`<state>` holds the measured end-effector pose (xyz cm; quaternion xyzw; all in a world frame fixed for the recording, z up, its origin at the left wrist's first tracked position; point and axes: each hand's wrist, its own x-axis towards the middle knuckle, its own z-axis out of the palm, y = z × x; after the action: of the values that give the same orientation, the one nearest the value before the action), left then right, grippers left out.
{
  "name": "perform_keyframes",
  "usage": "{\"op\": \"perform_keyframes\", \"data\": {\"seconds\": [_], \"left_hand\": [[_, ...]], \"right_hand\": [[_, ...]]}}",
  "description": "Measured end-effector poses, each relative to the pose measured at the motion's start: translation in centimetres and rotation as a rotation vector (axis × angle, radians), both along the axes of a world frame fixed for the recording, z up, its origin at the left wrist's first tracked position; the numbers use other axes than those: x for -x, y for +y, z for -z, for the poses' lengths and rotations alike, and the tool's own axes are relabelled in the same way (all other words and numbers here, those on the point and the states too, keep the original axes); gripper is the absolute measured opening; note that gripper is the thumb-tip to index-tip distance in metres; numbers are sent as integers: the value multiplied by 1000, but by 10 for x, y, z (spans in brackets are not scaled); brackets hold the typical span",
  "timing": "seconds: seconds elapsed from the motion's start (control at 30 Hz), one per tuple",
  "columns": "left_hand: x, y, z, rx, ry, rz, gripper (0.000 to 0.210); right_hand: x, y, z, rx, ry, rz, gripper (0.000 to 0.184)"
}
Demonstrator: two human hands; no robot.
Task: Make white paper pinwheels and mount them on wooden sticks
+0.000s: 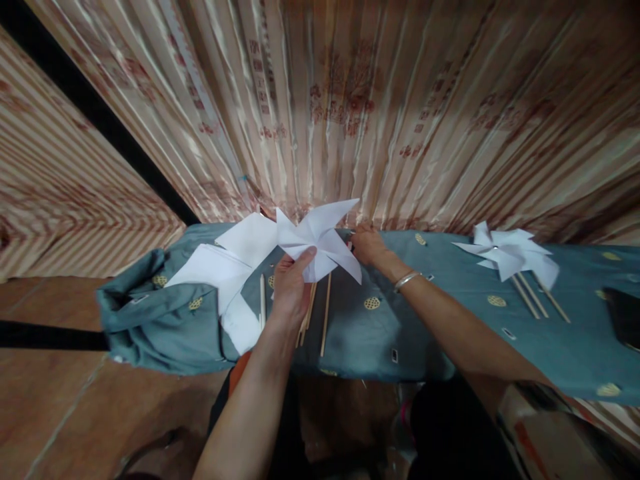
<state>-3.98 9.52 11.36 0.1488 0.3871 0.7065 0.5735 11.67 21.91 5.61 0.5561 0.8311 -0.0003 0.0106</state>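
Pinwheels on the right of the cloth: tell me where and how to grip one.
Probably by the rightmost stick, near its bare lower end, coming from the person's side: the sticks point that way, this one lies apart, and the paper blades overlap at the far end.

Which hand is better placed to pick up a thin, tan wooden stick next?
Probably the right hand: it is beside the white folded-paper pinwheel, though whether it pinches something small is unclear. The left hand grips that pinwheel, thumb near its centre.
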Motion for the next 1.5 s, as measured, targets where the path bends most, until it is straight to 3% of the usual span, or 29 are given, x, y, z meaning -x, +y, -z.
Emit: {"op": "perform_keyframes", "data": {"seconds": [0.27, 0.43, 0.57, 0.63, 0.7, 0.93, 1.17, 1.5], "left_hand": [[1, 0, 4, -40, -38, 5, 25], [0, 1, 7, -69, -10, 11, 32], [-1, 1, 8, -77, -28, -4, 36], [-2, 0, 9, -84, -25, -4, 35], [-3, -1, 10, -94, -3, 6, 34], [-14, -3, 25, -131, 89, 67, 32], [-25, -3, 33, -144, 135, 119, 28], [-31, -9, 31, -127, 202, 121, 22]], "right_hand": [[-12, 1, 0, 24, 194, 19, 12], [-26, -10, -6, 34, 389, 48, 14], [-43, -42, -2, 65, 526, 91, 20], [-52, -65, 6, 157, 766, 126, 16], [-59, -90, 15, 210, 846, 136, 9], [-67, -141, 40, 162, 678, -21, 8], [-67, -144, 52, 99, 694, -3, 7], [-68, -145, 51, 112, 697, -137, 11]]}}
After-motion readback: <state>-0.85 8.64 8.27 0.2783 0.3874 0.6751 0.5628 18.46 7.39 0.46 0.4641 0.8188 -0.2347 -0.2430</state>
